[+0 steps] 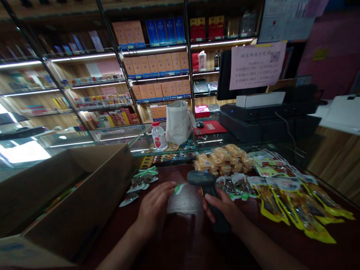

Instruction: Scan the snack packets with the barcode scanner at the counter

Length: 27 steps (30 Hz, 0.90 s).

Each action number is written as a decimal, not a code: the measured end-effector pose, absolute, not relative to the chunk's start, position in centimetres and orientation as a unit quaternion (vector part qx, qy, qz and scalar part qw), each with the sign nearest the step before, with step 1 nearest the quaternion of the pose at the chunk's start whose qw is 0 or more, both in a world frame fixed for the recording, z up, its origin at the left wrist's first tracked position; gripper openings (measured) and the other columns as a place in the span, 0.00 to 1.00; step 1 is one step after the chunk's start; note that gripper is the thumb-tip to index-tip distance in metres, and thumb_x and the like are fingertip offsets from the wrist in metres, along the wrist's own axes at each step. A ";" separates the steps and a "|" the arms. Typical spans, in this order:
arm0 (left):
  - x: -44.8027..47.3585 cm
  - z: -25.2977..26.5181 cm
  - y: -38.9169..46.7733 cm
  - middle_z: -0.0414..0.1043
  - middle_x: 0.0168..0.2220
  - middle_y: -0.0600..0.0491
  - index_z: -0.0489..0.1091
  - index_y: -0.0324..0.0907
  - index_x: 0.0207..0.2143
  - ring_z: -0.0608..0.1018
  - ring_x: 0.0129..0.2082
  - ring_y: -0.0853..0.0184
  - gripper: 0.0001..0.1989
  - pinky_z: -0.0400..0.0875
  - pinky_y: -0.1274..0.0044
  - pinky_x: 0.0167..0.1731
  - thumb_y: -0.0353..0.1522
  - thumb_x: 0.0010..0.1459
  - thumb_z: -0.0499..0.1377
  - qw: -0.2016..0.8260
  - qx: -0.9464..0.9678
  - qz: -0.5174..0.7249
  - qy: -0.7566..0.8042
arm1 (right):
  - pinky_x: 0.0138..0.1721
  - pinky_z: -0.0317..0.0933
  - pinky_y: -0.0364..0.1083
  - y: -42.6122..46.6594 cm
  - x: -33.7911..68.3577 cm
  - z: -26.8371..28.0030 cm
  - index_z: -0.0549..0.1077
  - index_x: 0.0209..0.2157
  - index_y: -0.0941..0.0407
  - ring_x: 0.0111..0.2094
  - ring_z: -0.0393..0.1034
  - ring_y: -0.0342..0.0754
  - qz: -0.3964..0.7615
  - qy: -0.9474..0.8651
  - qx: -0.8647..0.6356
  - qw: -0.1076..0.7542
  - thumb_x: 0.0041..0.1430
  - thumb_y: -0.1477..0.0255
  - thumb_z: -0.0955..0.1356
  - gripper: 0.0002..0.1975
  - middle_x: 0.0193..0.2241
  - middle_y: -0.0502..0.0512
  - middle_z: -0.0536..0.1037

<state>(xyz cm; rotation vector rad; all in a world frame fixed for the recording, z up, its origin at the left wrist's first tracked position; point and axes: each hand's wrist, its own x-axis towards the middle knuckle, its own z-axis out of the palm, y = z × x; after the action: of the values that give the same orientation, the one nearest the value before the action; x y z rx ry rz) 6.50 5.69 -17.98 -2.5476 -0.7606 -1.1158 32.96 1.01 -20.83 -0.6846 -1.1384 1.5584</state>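
Observation:
My right hand (223, 208) is wrapped round the handle of a dark barcode scanner (204, 179), its head pointing left. My left hand (154, 206) grips the left edge of a small silvery snack packet (183, 200) with a bit of green at its top. The packet is in front of the scanner's head, and its print is blurred. Left of that hand lies a small pile of packets with green edges (143, 180). Similar dark-filled packets (236, 185) are just beyond my right hand.
An open cardboard box (109, 187) stands at left. Wrapped orange-yellow snacks (225, 159) and yellow-edged vacuum packs (298, 206) lie at right. On the glass counter behind are a red-capped bottle (159, 137), a white bag (177, 122) and a monitor (225, 75).

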 end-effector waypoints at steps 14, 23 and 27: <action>9.3 -19.1 3.2 0.79 0.34 0.52 0.76 0.42 0.37 0.75 0.39 0.64 0.06 0.69 0.70 0.45 0.24 0.59 0.63 0.151 -0.894 -0.411 -0.092 | 0.38 0.67 0.48 1.2 32.3 -22.3 0.75 0.43 0.56 0.36 0.74 0.53 0.604 -0.472 -0.377 0.520 0.44 0.61 0.81 0.26 0.35 0.52 0.80; 8.8 -20.1 5.4 0.77 0.46 0.44 0.72 0.45 0.53 0.77 0.42 0.58 0.29 0.74 0.68 0.41 0.52 0.54 0.63 -0.149 -0.809 -0.479 -0.306 | 0.38 0.65 0.47 1.4 33.6 -22.0 0.75 0.44 0.55 0.35 0.72 0.49 0.579 -0.459 -0.398 0.543 0.46 0.64 0.81 0.25 0.35 0.51 0.78; 9.7 -20.8 5.6 0.75 0.26 0.52 0.76 0.39 0.41 0.70 0.19 0.73 0.25 0.65 0.81 0.18 0.51 0.55 0.62 -0.539 -0.660 -0.338 -0.400 | 0.37 0.66 0.47 1.1 33.2 -21.9 0.76 0.44 0.56 0.34 0.72 0.49 0.583 -0.466 -0.400 0.532 0.45 0.65 0.81 0.25 0.34 0.51 0.79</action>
<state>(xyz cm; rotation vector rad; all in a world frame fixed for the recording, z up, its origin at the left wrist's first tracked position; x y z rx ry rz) 9.72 5.59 -20.80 -3.3532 -2.0327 -1.7180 33.19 1.08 -21.88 -0.9539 -1.1122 1.3897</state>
